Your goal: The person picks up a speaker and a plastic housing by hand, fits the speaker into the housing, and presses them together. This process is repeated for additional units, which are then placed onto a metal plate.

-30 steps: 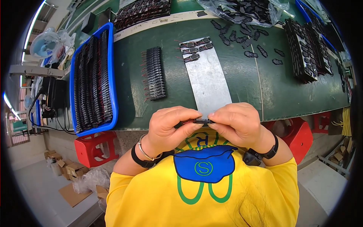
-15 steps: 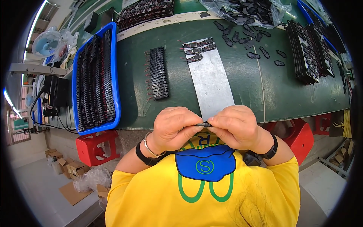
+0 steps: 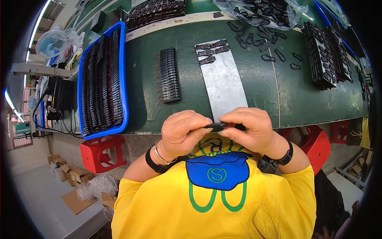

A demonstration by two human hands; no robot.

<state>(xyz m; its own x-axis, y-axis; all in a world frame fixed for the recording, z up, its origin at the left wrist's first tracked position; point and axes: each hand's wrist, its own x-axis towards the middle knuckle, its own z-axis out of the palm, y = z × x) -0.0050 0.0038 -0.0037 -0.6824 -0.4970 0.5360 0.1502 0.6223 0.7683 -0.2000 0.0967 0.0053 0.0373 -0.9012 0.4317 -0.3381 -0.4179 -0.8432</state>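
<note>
At the table's near edge my left hand [image 3: 182, 130] and my right hand [image 3: 251, 128] are closed, thumbs and forefingers pinching a small black plastic part [image 3: 217, 126] between them. The fingers cover its ends, so its full shape is hidden. Just beyond lies a long grey metal plate [image 3: 223, 87], its near end by my fingertips. Several black parts with red wires [image 3: 207, 52] rest on its far end. To the left, a row of similar wired black parts [image 3: 168, 75] stands packed side by side.
A blue tray [image 3: 125, 87] filled with rows of black parts stands at the left. Loose flat black pieces [image 3: 268, 58] and a clear plastic bag [image 3: 292, 18] of them lie at the far right. Stacked loaded plates [image 3: 324, 59] stand right. Red stools [image 3: 101, 153] flank me below the table.
The black part has been turned between my fingers, so more of its broad face shows. My right thumb and forefinger have spread further apart around it. The view has shifted slightly.
</note>
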